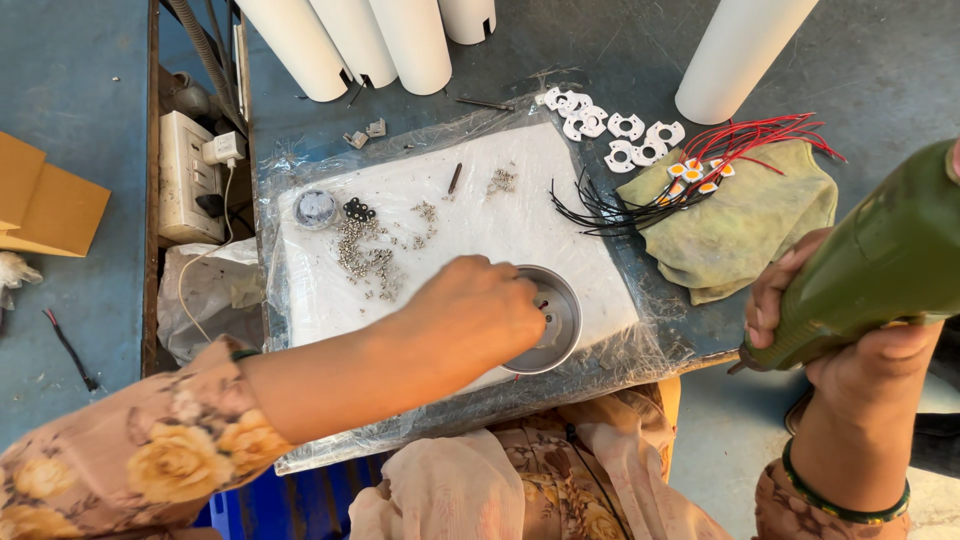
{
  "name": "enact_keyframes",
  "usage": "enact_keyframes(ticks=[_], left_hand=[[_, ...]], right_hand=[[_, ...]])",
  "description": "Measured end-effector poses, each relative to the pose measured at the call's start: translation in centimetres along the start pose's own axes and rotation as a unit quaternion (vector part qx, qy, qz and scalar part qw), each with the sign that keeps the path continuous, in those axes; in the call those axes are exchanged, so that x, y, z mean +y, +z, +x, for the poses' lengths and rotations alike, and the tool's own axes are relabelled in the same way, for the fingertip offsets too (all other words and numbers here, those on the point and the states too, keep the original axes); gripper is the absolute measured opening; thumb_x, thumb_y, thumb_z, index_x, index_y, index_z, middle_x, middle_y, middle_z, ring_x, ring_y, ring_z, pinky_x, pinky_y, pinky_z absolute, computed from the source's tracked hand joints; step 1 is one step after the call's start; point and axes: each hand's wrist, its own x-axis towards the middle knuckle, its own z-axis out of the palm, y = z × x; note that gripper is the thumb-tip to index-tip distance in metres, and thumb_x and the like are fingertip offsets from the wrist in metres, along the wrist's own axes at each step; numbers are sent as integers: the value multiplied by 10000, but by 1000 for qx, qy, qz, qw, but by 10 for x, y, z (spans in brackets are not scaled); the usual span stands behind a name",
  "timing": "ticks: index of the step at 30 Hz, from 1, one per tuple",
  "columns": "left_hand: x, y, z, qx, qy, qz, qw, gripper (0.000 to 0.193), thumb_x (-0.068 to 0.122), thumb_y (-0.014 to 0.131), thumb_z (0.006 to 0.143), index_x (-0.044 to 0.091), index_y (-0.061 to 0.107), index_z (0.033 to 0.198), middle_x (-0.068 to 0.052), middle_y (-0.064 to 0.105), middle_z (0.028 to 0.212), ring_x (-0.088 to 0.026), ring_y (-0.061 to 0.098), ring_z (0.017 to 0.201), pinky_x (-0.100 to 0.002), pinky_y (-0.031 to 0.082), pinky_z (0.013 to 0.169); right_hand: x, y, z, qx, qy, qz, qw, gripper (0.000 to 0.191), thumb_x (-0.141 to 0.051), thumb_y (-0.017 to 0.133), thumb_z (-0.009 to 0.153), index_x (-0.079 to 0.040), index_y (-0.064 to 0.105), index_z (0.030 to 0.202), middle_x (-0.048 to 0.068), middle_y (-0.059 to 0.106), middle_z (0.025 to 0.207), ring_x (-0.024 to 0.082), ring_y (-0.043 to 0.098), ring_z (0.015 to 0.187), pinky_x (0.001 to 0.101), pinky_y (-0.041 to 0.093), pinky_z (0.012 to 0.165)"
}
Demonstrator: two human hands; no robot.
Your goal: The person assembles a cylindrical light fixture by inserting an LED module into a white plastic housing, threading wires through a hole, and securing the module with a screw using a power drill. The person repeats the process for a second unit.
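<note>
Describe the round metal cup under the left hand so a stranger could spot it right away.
Start at the white plastic-wrapped pad in the middle of the table. At its near right edge, under the left hand, sits the metal cup, a shallow, silvery housing. It is the only large round piece on the pad; the rest there are tiny loose screws.

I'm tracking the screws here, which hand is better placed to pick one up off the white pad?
Probably the left hand: it reaches into the metal cup, beside the loose screws on the white pad. The right hand grips a green power screwdriver off the bench edge.
</note>
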Motion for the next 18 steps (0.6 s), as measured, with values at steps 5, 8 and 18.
enact_keyframes(ticks=[5, 8, 18], left_hand=[[-17, -16, -42, 67, -25, -133, 988, 398, 396, 727, 893, 178, 706, 1225, -18, 670, 1228, -231, 616, 1167, -406, 514, 915], [-13, -6, -64, 185, -28, -205, 961, 692, 527, 766, 789, 158, 620, 1355, -107, 525, 1464, -318, 564, 1244, -453, 482, 995], [14, 60, -49, 301, -60, -393, 867, 1135, 605, 858, 657, 147, 362, 1569, -228, 246, 1650, -481, 380, 1477, -537, 449, 1124]], right_hand=[[7, -29, 0, -26, 13, 65, 997, 885, -782, 684, 878, 57, 508, 1095, 180, 574, 732, 265, 544, 614, 370, 468, 545], [3, -49, 8, -69, 5, 109, 992, 863, -780, 666, 881, 42, 501, 1087, 173, 567, 720, 258, 545, 599, 378, 473, 544], [-74, 14, 66, -260, -78, 150, 951, 790, -771, 606, 891, -10, 476, 1059, 150, 541, 680, 236, 547, 551, 403, 490, 540]])
